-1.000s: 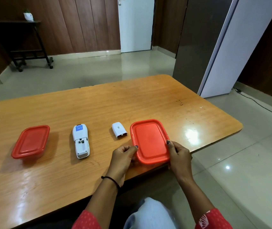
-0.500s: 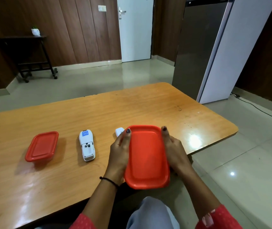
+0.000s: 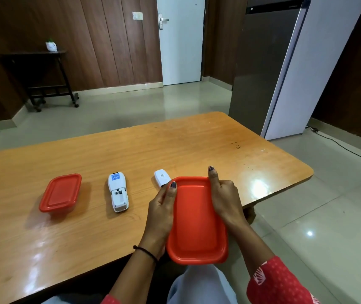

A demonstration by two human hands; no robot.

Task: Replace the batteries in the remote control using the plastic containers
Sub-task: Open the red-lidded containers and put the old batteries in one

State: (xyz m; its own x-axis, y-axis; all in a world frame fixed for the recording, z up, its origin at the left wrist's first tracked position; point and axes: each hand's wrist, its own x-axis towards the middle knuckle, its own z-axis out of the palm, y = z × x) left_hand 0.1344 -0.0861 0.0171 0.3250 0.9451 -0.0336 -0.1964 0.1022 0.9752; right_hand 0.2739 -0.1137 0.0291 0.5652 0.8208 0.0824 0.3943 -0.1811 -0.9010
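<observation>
Red plastic container, rectangular with rounded corners and a smooth glossy lid, sits clamped between the left hand and right hand over the near edge of the wooden table. Just beyond the left thumb lies a white battery cover; farther left, the open white remote and a second red container.

The room is evenly and brightly lit. Overhead light is mirrored as white glare on the glossy tabletop and the tiled floor. Soft shadows are cast leftward. Straight lines are bowed toward the edges; focus is held throughout.
</observation>
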